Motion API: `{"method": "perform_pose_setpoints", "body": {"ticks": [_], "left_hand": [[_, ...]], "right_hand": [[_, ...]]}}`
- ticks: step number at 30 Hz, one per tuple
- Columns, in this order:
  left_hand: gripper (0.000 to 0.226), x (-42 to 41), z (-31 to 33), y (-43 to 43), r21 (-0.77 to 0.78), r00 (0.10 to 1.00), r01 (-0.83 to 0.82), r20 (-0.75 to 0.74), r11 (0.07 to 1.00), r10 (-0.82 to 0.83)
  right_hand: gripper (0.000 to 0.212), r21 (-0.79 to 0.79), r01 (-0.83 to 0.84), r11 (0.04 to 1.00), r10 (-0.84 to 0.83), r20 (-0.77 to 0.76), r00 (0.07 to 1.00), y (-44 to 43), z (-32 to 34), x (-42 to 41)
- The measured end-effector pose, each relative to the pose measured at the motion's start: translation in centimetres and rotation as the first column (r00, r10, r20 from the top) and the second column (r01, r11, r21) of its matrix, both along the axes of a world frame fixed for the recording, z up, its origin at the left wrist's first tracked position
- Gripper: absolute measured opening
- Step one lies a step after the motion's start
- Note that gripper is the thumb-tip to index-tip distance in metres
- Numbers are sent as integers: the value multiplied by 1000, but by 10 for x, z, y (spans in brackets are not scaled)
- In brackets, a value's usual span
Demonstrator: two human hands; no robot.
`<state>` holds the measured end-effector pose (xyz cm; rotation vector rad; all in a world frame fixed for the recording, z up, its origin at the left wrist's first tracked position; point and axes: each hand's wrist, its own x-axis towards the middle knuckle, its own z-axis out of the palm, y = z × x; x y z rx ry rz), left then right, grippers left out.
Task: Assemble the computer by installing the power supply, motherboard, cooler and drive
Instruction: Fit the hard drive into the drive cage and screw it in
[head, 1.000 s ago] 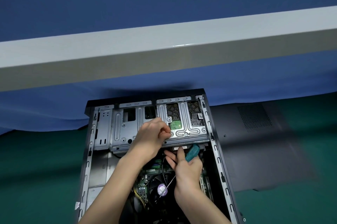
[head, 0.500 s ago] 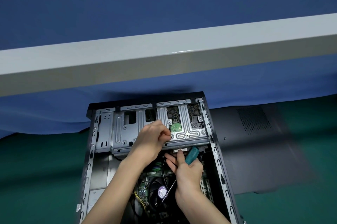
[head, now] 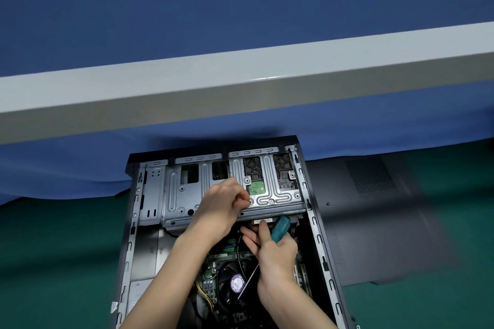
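2 hands | left hand (head: 223, 204) pinches screw (head: 249, 201) | right hand (head: 275, 251) grips screwdriver (head: 280, 228)

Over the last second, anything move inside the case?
Nothing visibly moved; the view only shifted slightly. Left hand still pinches a small part at the drive cage; right hand still holds the screwdriver just below it.

You're at a workbench set-up: green mat (head: 53, 261) under the open computer case (head: 181, 195), side panel (head: 387, 235) lying right of it, blue cloth (head: 66, 173) draped at the far side.
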<state>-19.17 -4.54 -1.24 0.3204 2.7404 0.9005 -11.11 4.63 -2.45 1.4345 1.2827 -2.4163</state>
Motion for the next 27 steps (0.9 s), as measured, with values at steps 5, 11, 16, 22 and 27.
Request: {"method": "perform_pose_setpoints", "body": {"ticks": [5,11,16,22,27], "left_hand": [[8,0,2,1,-56,997,64,-36,996,-66],[11,-1,9,4,-98,991,120,-51,988,-125],[10,-2,16,8,-134,992,128,5,983,-129],[9,3,12,3,-22,999,46,-11,999,-46],[3,11,2,1,68,998,-67,17,995,66]], "right_hand": [[9,96,-92,991,89,31,996,7,10,11],[20,305,-84,949,111,-74,991,21,34,15],[26,344,108,933,-17,-258,966,50,65,-9],[54,680,96,726,157,-300,941,84,78,-33],[66,727,-72,683,383,-273,882,87,69,-31]]}}
